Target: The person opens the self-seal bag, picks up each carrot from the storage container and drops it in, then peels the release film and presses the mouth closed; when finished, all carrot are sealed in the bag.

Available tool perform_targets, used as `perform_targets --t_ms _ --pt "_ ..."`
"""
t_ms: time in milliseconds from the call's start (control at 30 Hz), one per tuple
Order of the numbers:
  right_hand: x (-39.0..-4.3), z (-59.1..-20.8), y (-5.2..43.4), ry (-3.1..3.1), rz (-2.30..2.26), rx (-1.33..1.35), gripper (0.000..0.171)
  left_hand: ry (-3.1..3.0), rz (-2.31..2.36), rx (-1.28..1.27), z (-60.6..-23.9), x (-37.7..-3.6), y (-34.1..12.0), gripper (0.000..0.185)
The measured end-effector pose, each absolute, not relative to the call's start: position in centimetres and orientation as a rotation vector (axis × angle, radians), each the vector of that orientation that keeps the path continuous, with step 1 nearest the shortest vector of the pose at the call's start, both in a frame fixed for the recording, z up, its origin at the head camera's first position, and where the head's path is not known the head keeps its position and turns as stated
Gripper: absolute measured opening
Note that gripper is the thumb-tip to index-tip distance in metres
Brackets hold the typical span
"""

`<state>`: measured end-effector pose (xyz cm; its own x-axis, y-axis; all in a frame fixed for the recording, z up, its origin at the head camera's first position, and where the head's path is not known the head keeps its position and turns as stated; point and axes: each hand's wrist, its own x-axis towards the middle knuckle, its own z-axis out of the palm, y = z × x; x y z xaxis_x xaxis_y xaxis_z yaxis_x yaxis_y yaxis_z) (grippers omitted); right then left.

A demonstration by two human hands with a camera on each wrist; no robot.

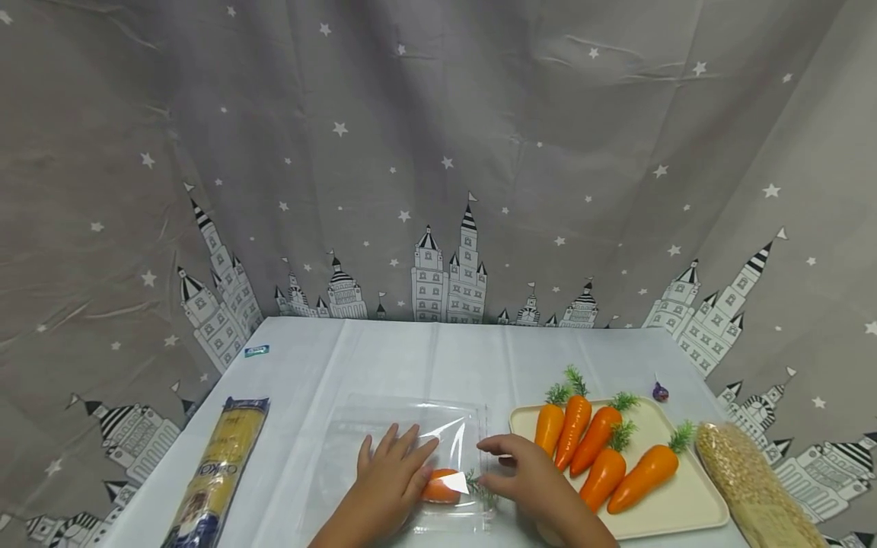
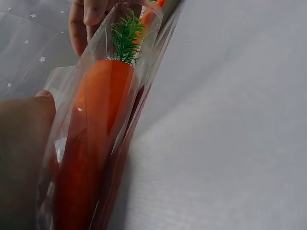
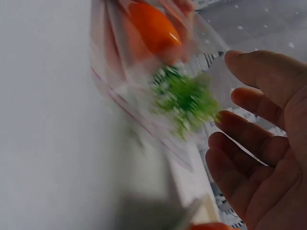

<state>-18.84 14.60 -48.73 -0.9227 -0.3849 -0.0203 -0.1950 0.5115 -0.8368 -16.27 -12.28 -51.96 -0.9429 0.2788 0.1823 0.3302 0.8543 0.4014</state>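
A clear plastic zip bag (image 1: 384,426) lies flat on the white table near the front edge, with one orange toy carrot (image 1: 438,487) inside it. My left hand (image 1: 393,472) rests on the bag with straight fingers, pressing beside the carrot. My right hand (image 1: 510,468) hovers at the bag's right edge by the carrot's green top, fingers relaxed and spread. The left wrist view shows the carrot (image 2: 96,134) inside the bag, my left hand (image 2: 21,158) against the plastic and the right hand's fingers (image 2: 88,19) beyond. In the right wrist view, my right hand (image 3: 259,143) is open beside the blurred green top (image 3: 187,100).
A cream tray (image 1: 685,517) at the right holds several orange carrots (image 1: 596,449). A bag of grains (image 1: 754,479) lies at the far right, a pasta packet (image 1: 219,472) at the left. A small purple object (image 1: 660,392) and a label (image 1: 256,351) lie farther back. A star-patterned curtain hangs behind.
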Motion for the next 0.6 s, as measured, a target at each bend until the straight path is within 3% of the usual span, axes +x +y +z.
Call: perform_targets --t_ms 233,600 --pt "-19.3 -47.7 17.2 2.697 -1.286 -0.545 0.043 -2.907 -0.676 -0.481 -52.0 -16.3 -12.3 0.045" --pt "-18.5 -46.5 21.7 2.787 -1.167 -0.307 0.043 -2.899 -0.686 -0.488 -52.1 -16.4 -12.3 0.045"
